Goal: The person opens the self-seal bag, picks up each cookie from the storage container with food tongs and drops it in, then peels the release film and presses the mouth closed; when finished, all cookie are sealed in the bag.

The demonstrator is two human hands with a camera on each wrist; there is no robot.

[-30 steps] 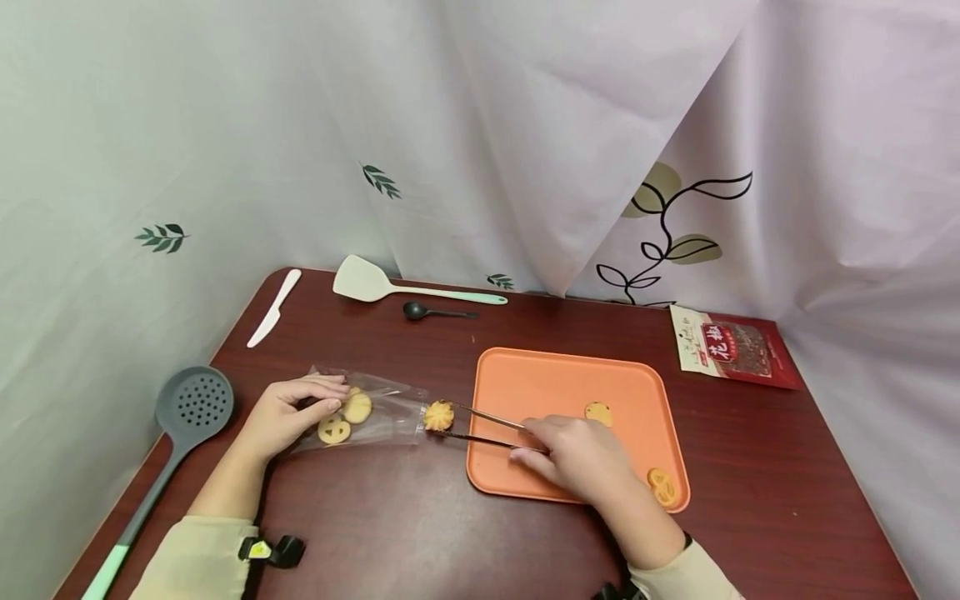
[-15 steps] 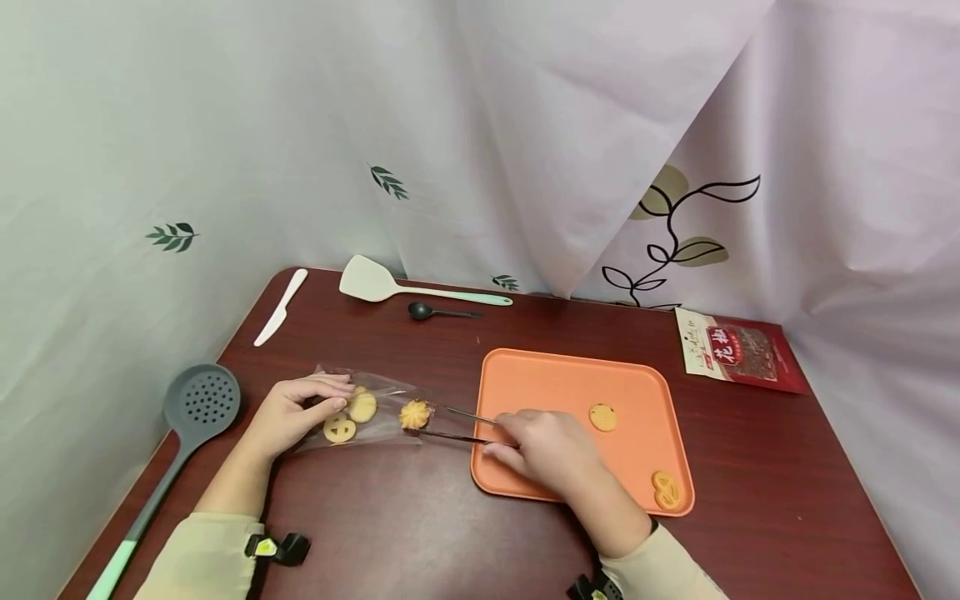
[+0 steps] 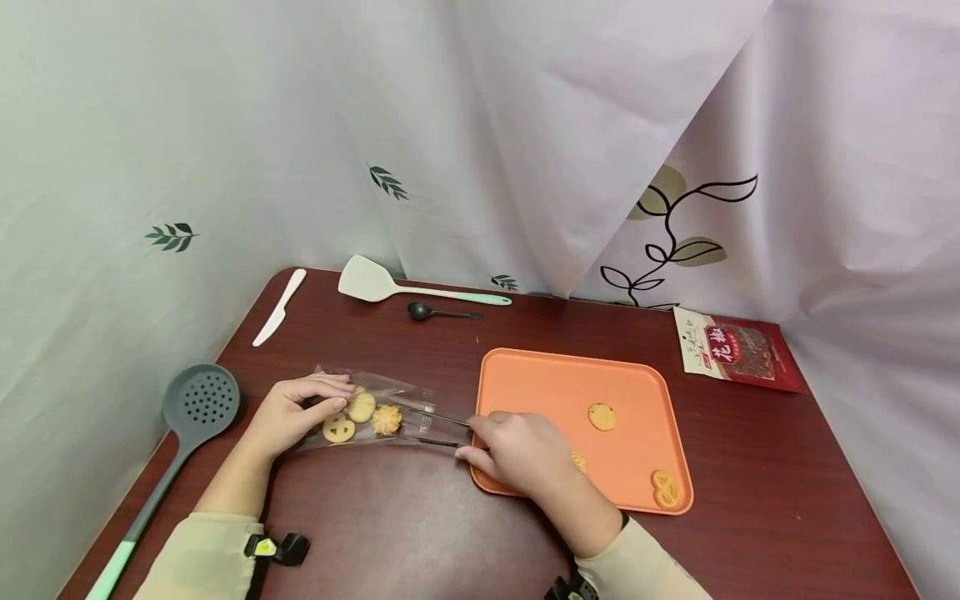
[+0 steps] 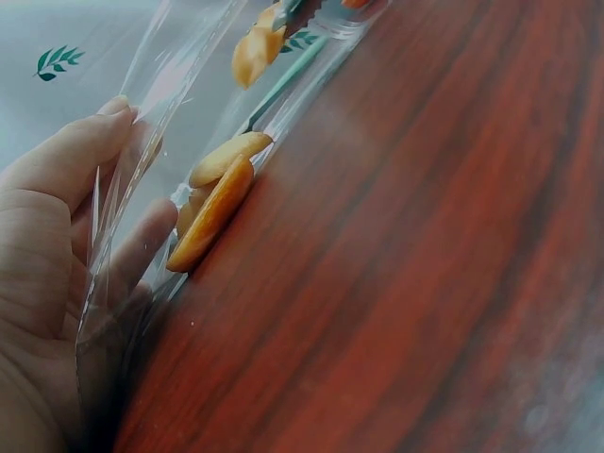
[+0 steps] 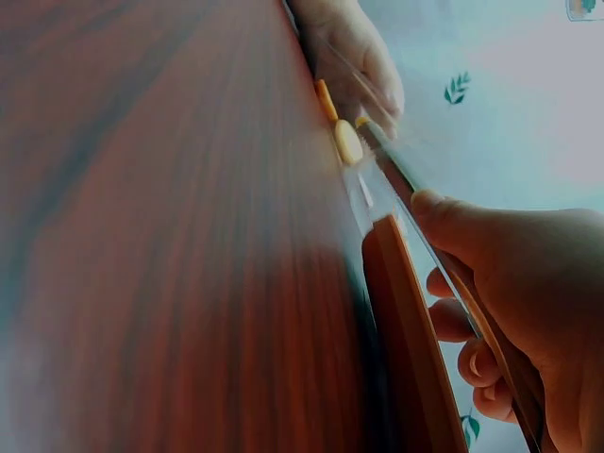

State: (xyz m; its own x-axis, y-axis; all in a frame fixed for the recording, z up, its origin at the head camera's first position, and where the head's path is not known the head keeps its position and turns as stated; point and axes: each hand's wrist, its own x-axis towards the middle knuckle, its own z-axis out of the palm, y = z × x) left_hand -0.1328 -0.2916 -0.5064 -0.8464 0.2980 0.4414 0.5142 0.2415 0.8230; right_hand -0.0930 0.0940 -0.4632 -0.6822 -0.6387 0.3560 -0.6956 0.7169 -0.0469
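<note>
Cookies: 3 sit in the clear bag point(image 3: 375, 408) that the left hand point(image 3: 288, 414) pinches, the right hand point(image 3: 517, 450) gripping tongs point(image 3: 442, 429) around the 3rd, while 3 wait on the orange tray point(image 3: 555, 383).

Worktop point(image 3: 420, 533) layout: bag point(image 3: 375, 410) at 9 o'clock of tray point(image 3: 555, 383), three biscuits inside. Skimmer point(image 3: 197, 402) at 9 o'clock of bag. Knife point(image 3: 279, 307), spatula point(image 3: 390, 285), spoon point(image 3: 431, 312) at 12 o'clock. Packet point(image 3: 738, 352) at 2 o'clock of tray.

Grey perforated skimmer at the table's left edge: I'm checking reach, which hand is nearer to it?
Left. The left hand holds the clear bag just right of the grey perforated skimmer; the right hand is by the tray.
</note>
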